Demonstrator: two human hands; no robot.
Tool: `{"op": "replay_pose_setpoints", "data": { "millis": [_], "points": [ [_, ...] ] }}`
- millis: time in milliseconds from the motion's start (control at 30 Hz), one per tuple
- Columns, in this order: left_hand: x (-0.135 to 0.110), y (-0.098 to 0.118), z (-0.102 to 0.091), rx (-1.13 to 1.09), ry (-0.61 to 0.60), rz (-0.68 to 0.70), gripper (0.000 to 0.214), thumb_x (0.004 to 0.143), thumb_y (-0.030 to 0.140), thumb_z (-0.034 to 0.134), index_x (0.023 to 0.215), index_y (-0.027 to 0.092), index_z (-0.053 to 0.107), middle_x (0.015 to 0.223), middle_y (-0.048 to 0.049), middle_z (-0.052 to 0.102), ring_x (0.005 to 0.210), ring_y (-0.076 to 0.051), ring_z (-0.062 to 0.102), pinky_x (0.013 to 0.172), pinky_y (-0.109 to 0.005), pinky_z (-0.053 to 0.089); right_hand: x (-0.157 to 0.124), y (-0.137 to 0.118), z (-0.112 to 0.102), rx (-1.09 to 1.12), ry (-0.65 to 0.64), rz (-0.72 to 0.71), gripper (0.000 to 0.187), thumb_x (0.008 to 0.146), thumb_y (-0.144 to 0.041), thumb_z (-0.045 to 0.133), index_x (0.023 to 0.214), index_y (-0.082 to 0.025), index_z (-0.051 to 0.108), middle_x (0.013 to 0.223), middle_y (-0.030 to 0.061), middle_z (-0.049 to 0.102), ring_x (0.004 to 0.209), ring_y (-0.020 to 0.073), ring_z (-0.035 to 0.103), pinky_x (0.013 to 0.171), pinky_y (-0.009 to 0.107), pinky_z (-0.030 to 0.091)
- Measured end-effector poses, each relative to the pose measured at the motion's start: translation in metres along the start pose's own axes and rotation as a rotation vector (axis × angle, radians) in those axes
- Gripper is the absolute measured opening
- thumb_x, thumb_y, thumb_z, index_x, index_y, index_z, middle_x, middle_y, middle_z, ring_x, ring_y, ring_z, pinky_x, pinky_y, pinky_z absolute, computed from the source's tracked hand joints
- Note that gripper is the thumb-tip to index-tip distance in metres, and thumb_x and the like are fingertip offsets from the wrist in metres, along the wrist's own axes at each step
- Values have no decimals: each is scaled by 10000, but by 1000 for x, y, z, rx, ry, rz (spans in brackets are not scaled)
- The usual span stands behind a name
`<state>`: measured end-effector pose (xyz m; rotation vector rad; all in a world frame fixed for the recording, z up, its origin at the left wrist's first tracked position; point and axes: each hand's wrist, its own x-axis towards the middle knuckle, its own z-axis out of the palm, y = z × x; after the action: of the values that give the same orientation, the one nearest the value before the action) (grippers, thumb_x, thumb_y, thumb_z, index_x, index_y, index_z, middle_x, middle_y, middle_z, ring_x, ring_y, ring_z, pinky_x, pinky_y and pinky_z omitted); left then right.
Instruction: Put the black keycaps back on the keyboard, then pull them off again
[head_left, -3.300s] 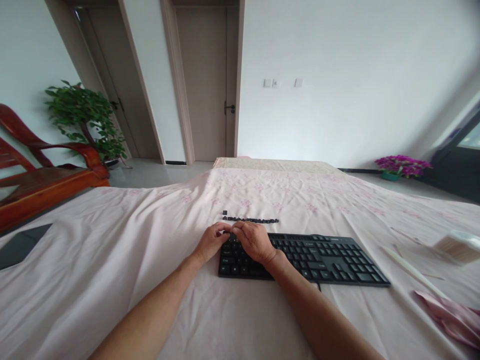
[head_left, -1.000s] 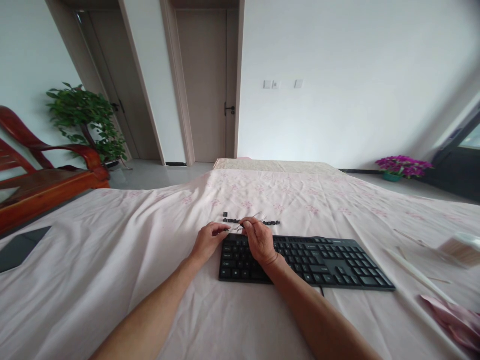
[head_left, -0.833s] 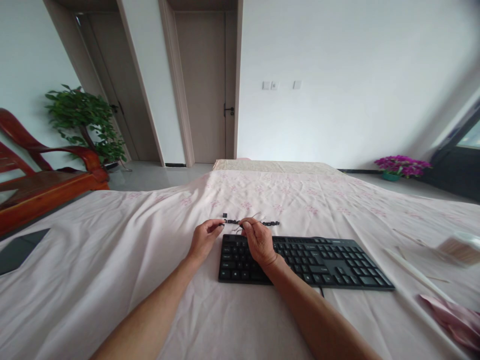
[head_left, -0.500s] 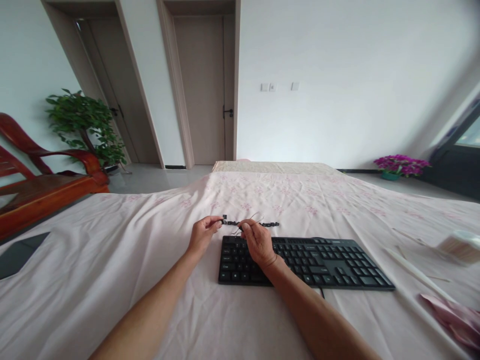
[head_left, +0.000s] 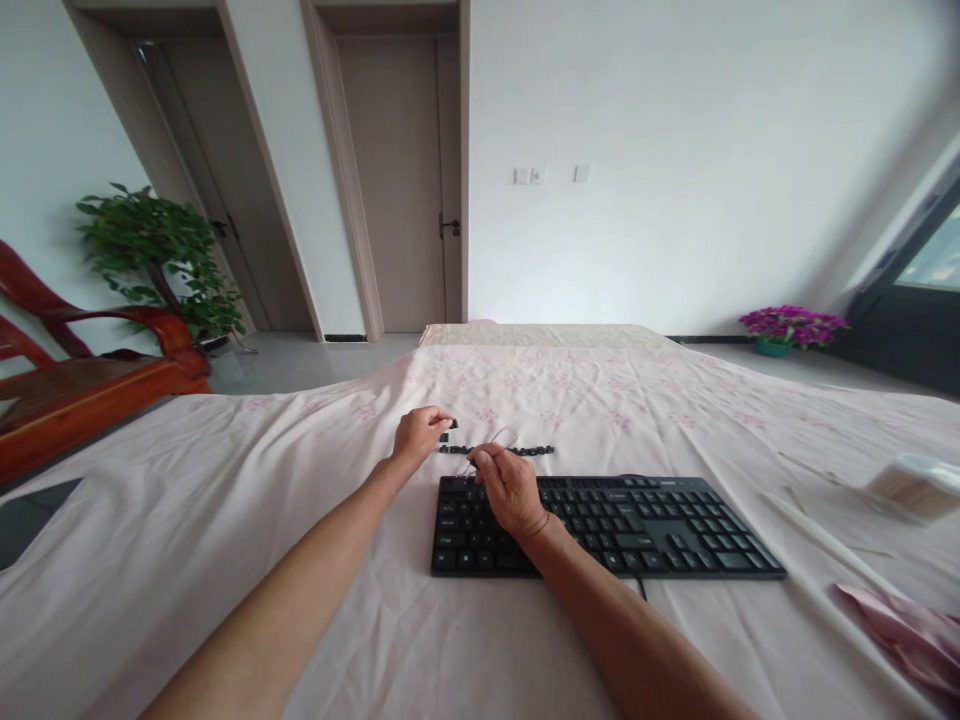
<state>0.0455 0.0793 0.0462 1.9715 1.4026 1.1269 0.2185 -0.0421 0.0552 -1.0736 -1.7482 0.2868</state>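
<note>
My left hand (head_left: 424, 435) pinches a small black keycap (head_left: 454, 424) above the cloth, beyond the keyboard's left end. Just below it another loose keycap (head_left: 444, 437) lies near the left end of a row of black keycaps (head_left: 538, 451). My right hand (head_left: 508, 485) is closed around a wire keycap puller (head_left: 504, 434), whose thin loops stick out on both sides of the fingers. This hand is over the upper left part of a black keyboard (head_left: 675, 530), hiding some keys and the middle of the keycap row.
A pale flowered cloth (head_left: 337, 600) covers the table. To the right are a clear box of cotton swabs (head_left: 915, 485), loose swabs, a white stick (head_left: 832, 540) and a pink cloth (head_left: 900, 620). A dark flat object (head_left: 34, 520) lies at left, near a wooden chair (head_left: 97, 380).
My left hand has lifted away from the row, up and slightly right, with a keycap in its fingers. Another keycap now shows beneath it. My right hand has barely moved.
</note>
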Motion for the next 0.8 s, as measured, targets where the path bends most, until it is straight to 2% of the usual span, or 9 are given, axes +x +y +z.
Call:
{"op": "replay_pose_setpoints", "data": {
  "millis": [133,333,800],
  "points": [
    [8,10,8,214,-63,5,155,776,285,608,857,251,736,838,-9,740,791,-169,667,678,-243,456,0,0,1,1,-5,7,317,975,-340,372,896,-183,636,631,-1,600,637,135,605,666,227,437],
    [14,14,13,469,-187,31,164,789,291,600,886,275,732,892,14,741,840,-142,655,709,-208,445,1,1,1,16,-13,2,328,973,-351,373,885,-182,640,643,9,618,648,139,614,661,226,444],
    [18,-8,14,443,-246,76,162,763,246,600,857,239,732,860,5,737,818,-139,647,708,-204,441,1,-1,-1,21,-19,2,320,971,-349,378,878,-182,633,617,2,605,612,135,599,653,227,436]
  ]
}}
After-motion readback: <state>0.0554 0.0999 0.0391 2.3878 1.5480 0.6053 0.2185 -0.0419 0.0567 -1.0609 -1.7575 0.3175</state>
